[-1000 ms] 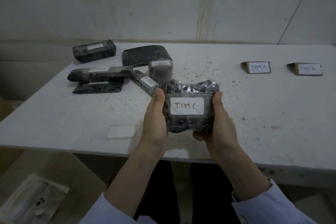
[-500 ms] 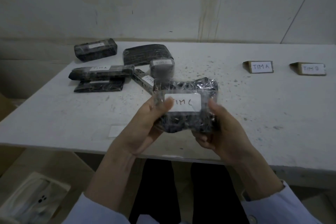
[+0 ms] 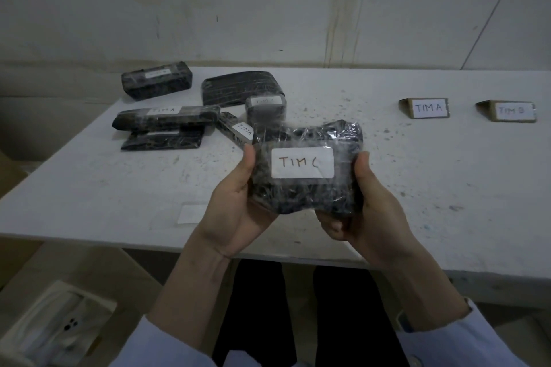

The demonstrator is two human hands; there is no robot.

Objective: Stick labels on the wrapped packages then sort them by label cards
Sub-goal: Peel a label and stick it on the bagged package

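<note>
Two hands around one wrapped package (image 3: pixel 307 167), lifted clear of the table (image 3: pixel 417 188) near its front edge. Left grip (image 3: pixel 235 205) closed on the package's left side, thumb along the edge and fingers hidden underneath; right grip (image 3: pixel 360 205) closed on the right side the same way. White label (image 3: pixel 302 162) reading "TIM C" stuck flat on the upper face, lying between the two thumbs.

Judged as the pressing-down stage of labelling, with sorting to follow. Best done with a thumb run from the label's middle out to each corner, since crinkled film underneath may leave corners lifted. Support from below worth keeping, given a soft, lumpy bundle likely to sag under pressure. Writing best left uncovered and unsmudged.

Beyond the left grip, a cluster of other dark packages (image 3: pixel 167 119), several with labels, one plainly marked "TIM A", others too blurred to read. Just left of the left grip, a pale sheet (image 3: pixel 192 214) flat on the table, possibly label backing. Far beyond the right grip, two folded cards: "TIM A" card (image 3: pixel 429 107) and "TIM B" card (image 3: pixel 512 111). No "TIM C" card in view, so the destination cannot be told; worth a look further right before setting the package down.
</note>
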